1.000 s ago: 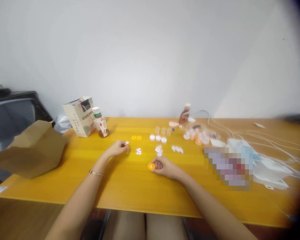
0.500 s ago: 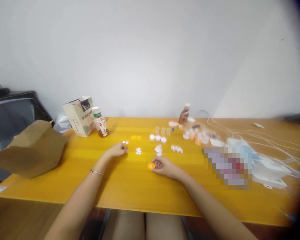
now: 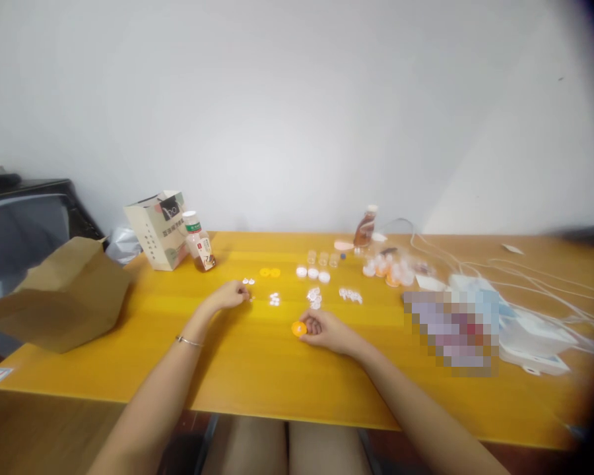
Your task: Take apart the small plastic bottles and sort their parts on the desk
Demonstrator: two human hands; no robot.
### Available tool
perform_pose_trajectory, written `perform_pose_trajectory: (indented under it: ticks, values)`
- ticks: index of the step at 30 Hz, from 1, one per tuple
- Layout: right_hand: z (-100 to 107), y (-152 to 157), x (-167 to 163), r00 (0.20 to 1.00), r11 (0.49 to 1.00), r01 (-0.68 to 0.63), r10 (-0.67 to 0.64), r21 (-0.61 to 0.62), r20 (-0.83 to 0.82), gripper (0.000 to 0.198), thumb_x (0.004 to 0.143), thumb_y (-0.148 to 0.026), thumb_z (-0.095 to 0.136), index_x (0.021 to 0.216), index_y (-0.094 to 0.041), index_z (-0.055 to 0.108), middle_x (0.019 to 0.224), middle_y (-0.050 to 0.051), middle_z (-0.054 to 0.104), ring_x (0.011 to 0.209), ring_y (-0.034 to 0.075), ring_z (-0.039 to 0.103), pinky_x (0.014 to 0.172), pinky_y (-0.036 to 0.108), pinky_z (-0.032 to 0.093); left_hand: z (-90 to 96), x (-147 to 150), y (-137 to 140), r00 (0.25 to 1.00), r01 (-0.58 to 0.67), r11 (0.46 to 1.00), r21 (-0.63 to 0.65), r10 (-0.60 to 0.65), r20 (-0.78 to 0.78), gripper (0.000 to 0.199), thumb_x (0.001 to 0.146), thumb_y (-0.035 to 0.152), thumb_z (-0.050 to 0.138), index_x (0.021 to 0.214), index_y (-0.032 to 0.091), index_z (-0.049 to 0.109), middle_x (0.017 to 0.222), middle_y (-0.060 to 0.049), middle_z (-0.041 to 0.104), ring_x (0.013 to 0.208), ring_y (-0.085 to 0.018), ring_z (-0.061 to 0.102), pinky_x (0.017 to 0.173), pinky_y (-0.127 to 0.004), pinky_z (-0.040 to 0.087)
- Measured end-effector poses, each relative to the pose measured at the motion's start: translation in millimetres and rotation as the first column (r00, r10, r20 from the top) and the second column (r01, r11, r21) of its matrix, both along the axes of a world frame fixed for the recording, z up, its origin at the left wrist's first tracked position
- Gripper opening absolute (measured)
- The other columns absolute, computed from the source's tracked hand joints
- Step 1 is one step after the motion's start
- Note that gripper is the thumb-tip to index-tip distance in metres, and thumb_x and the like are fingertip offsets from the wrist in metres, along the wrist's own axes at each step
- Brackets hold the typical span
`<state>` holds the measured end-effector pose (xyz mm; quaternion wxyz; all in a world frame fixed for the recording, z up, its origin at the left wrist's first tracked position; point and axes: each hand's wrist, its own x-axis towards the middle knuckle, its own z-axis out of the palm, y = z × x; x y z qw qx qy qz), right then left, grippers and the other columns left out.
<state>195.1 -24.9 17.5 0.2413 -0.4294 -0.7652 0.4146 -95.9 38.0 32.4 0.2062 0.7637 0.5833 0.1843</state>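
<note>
My right hand [image 3: 321,328] pinches an orange round cap [image 3: 298,328] with a pale centre, low over the table. On the left, my left hand [image 3: 232,294] reaches down to the tabletop with its fingers drawn together. A tiny pale piece [image 3: 251,299] shows at its fingertips; whether it is gripped I cannot make out. Just beyond that hand lie two small white discs [image 3: 248,282]. Between the hands is a group of small white pieces [image 3: 274,299]. Clear rings [image 3: 314,297] lie behind my right hand, with more small clear parts [image 3: 350,295] to their right.
Two yellow caps [image 3: 270,272], white caps [image 3: 313,273] and clear cups [image 3: 323,258] stand in rows farther back. Drink bottles [image 3: 198,243] and a paper bag [image 3: 157,231] are behind. At left is a brown bag [image 3: 64,293]; at right, bagged parts [image 3: 391,267] and white cables [image 3: 529,274].
My left hand has shifted very slightly to the left. My right hand holds the orange cap in the same place.
</note>
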Motion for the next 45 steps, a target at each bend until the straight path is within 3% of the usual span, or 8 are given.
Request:
perform_pose_trajectory:
  ticks: [7,9,13,21,27,30,33,45]
  values:
    - [12,-5,-1,0.996,0.998,0.042,-0.046,-0.055,-0.074,0.026,0.064,-0.032,0.067,0.083,-0.017,0.056,0.064,-0.004,0.051,0.054,0.008,0.045,0.051,0.02,0.036,17.2,26,-14,0.998,-0.069,0.967,0.246,0.063,0.031,0.025,0.081,0.029,0.041,0.076,0.013,0.06,0.072,-0.004,0.06,0.069,-0.016,0.053,0.066,-0.025,0.041]
    - [13,-4,-1,0.992,0.997,0.061,-0.065,-0.04,-0.109,0.029,0.064,-0.034,0.067,0.084,-0.017,0.056,0.064,-0.004,0.051,0.055,0.008,0.046,0.052,0.021,0.037,20.4,42,-27,0.992,0.078,0.939,0.336,-0.105,0.063,0.023,0.085,0.028,0.041,0.082,0.014,0.06,0.079,-0.004,0.061,0.075,-0.014,0.054,0.072,-0.024,0.042]
    - [13,-1,1,0.984,0.997,0.075,-0.072,0.016,-0.162,0.028,0.067,-0.034,0.064,0.087,-0.016,0.055,0.067,-0.003,0.052,0.058,0.008,0.048,0.055,0.022,0.04,19.0,74,-53,0.843,0.486,0.762,0.427,-0.538,-0.001,0.022,0.088,0.025,0.044,0.103,0.018,0.057,0.097,-0.005,0.06,0.089,-0.014,0.055,0.082,-0.025,0.042]
    - [14,-1,0,0.984,0.998,0.042,-0.035,0.036,-0.176,0.032,0.067,-0.038,0.065,0.087,-0.016,0.056,0.067,-0.002,0.054,0.059,0.009,0.049,0.057,0.023,0.041,4.5,89,-58,0.754,0.6,0.649,0.468,-0.654,-0.058,0.021,0.09,0.023,0.041,0.094,0.016,0.06,0.093,-0.006,0.062,0.087,-0.013,0.057,0.08,-0.023,0.044]
    - [12,4,2,0.975,0.983,0.157,-0.139,0.096,-0.171,0.038,0.068,-0.042,0.064,0.097,-0.018,0.057,0.069,-0.002,0.056,0.061,0.011,0.052,0.06,0.025,0.043,10.6,64,-37,0.848,0.427,0.687,0.589,-0.53,0.004,0.017,0.088,0.021,0.045,0.091,0.017,0.061,0.091,-0.006,0.063,0.086,-0.014,0.058,0.078,-0.025,0.045]
    - [10,8,5,0.955,0.958,0.251,-0.223,0.136,-0.196,0.032,0.072,-0.043,0.059,0.092,-0.017,0.059,0.069,-0.001,0.055,0.061,0.011,0.051,0.06,0.025,0.043,17.5,35,-9,0.953,0.158,0.774,0.613,-0.281,0.11,0.013,0.085,0.022,0.05,0.084,0.016,0.062,0.086,-0.006,0.064,0.082,-0.015,0.059,0.078,-0.026,0.046]
    - [8,10,6,0.947,0.949,0.278,-0.246,0.147,-0.204,0.029,0.074,-0.041,0.055,0.089,-0.017,0.06,0.068,-0.001,0.054,0.059,0.011,0.05,0.058,0.025,0.043,24.2,13,22,1.0,0.002,0.874,0.487,0.004,-0.013,0.014,0.083,0.021,0.05,0.084,0.016,0.063,0.087,-0.006,0.065,0.082,-0.015,0.059,0.077,-0.025,0.045]
    - [12,13,14,0.946,0.931,0.309,-0.28,0.196,-0.163,0.026,0.075,-0.038,0.053,0.085,-0.017,0.062,0.069,0.001,0.059,0.063,0.013,0.054,0.06,0.025,0.044,7.3,9,71,0.964,0.008,0.968,0.252,0.059,-0.258,0.011,0.07,0.019,0.058,0.073,0.019,0.069,0.08,-0.005,0.068,0.075,-0.019,0.06,0.061,-0.022,0.041]
